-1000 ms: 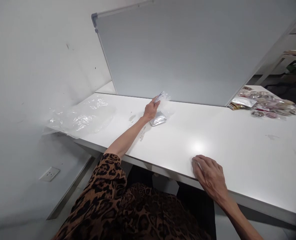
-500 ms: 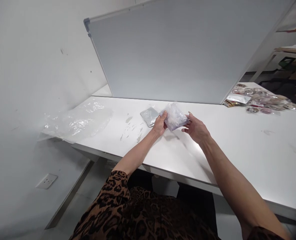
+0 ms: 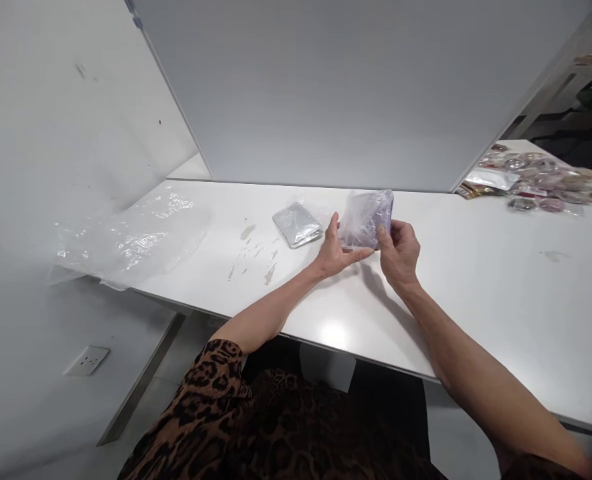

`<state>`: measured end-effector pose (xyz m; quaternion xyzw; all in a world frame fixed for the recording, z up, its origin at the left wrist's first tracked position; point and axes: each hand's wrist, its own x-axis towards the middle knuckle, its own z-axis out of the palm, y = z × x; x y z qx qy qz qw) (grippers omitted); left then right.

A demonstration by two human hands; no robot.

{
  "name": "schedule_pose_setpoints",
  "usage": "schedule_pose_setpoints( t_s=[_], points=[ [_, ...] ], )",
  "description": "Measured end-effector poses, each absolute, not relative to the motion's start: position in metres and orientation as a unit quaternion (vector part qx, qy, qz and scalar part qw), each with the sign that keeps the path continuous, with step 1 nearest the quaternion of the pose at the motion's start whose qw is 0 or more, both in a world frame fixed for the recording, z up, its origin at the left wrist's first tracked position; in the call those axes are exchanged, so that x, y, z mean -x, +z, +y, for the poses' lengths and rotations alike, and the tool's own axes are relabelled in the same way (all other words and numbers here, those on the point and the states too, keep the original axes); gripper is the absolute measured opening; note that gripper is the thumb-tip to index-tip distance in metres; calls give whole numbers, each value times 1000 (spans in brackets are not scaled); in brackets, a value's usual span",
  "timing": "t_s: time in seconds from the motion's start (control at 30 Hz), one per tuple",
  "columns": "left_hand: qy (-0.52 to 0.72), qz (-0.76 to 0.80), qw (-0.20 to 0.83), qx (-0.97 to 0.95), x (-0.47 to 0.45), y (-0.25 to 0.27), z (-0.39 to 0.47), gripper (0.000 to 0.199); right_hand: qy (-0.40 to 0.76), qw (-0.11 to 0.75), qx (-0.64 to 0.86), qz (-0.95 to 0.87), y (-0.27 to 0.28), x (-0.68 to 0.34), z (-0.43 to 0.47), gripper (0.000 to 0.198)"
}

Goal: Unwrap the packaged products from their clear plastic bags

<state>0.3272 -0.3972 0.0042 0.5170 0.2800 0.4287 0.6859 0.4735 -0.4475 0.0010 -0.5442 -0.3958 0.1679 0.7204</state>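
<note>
A small clear plastic bag (image 3: 367, 217) with a purplish tint is held upright above the white table (image 3: 476, 293). My left hand (image 3: 336, 250) grips its lower left side and my right hand (image 3: 400, 250) pinches its lower right edge. A flat silver foil pouch (image 3: 297, 224) lies on the table just left of my left hand, apart from it.
A large crumpled clear plastic sheet (image 3: 131, 233) covers the table's left end. A whiteboard (image 3: 351, 87) stands along the back. A pile of packaged items (image 3: 536, 180) lies at the far right. Smears mark the table near the pouch.
My left hand lifted the clear bag off the silver pouch and brought it toward me. My right hand left the table's front edge and took hold of the bag.
</note>
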Motion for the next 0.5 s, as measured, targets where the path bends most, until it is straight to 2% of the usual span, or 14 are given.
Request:
schedule_pose_setpoints(
  t_s=[0.07, 0.17, 0.23, 0.4, 0.5],
  points=[
    [435, 278, 672, -531, -330, 2, -397, 106, 168, 722, 523, -421, 3, -470, -450, 50],
    [423, 268, 697, -513, -332, 1, -391, 54, 214, 752, 476, -404, 4, -470, -448, 54],
    [420, 255, 740, -460, -331, 4, -386, 36, 257, 765, 463, -366, 2, -473, -444, 59],
    [426, 257, 806, -321, -327, 16, -381, 45, 353, 731, 476, -338, -9, -482, -437, 71],
    [428, 285, 802, -305, -323, 17, -377, 53, 255, 689, 530, -423, -10, -487, -440, 78]
  ],
)
